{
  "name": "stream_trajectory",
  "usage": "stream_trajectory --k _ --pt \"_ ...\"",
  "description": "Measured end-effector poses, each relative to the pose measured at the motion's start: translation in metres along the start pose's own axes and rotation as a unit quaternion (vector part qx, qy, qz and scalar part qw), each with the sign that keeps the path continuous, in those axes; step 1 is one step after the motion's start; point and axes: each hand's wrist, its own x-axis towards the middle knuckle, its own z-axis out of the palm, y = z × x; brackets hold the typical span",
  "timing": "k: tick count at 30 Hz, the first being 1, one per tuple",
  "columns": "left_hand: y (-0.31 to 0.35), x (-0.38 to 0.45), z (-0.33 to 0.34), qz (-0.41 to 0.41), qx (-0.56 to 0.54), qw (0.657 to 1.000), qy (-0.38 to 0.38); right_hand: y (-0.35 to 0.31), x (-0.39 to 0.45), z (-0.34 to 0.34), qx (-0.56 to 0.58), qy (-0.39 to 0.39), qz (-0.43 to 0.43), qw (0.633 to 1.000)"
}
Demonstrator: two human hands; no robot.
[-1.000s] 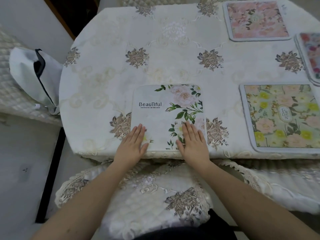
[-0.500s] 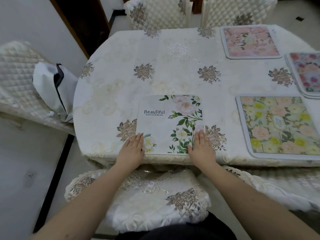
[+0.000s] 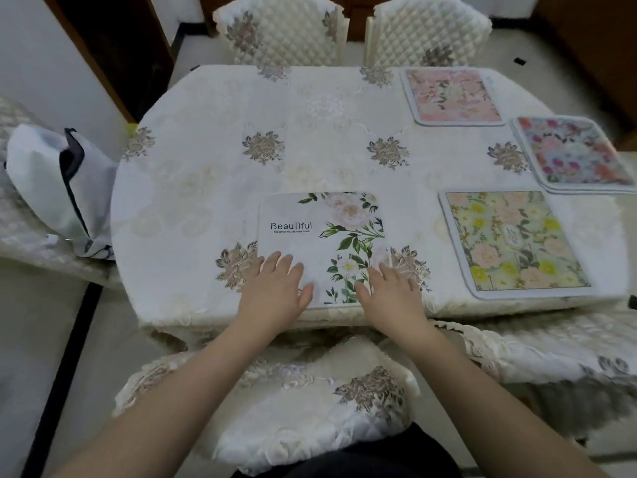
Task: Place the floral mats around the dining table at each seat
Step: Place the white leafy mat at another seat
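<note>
Since a second ago both hands have slid back toward the near edge of the white "BeauTiful" mat (image 3: 324,243), fingers now nearer its lower corners; mat itself stays put. Left hand (image 3: 275,288) lies flat on the mat's lower left, fingers straight and slightly spread, gripping nothing. Right hand (image 3: 393,291) lies flat on the lower right corner, fingers extended, gripping nothing. Mat sits flat at the near edge of the worktop (image 3: 206,174), in front of a padded chair seat (image 3: 275,401). Yellow-flower mat (image 3: 513,243) lies to the right at the near edge; pink mat (image 3: 451,94) at the far edge; red-flower mat stack (image 3: 572,153) at the right end. White bag (image 3: 51,181) rests on the left chair.
</note>
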Motion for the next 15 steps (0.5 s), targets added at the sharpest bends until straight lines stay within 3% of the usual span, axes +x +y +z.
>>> stream_trajectory --k 5,9,15 --pt "0.028 0.003 -0.022 0.010 -0.020 1.000 0.018 0.011 -0.026 -0.015 -0.013 0.056 0.008 0.998" --pt "0.048 0.015 -0.033 0.062 -0.005 0.998 0.006 0.030 -0.041 -0.023 -0.011 0.080 0.027 0.996" --pt "0.103 0.036 -0.041 0.114 0.007 0.992 0.051 0.087 -0.060 -0.032 -0.011 0.101 0.058 0.993"
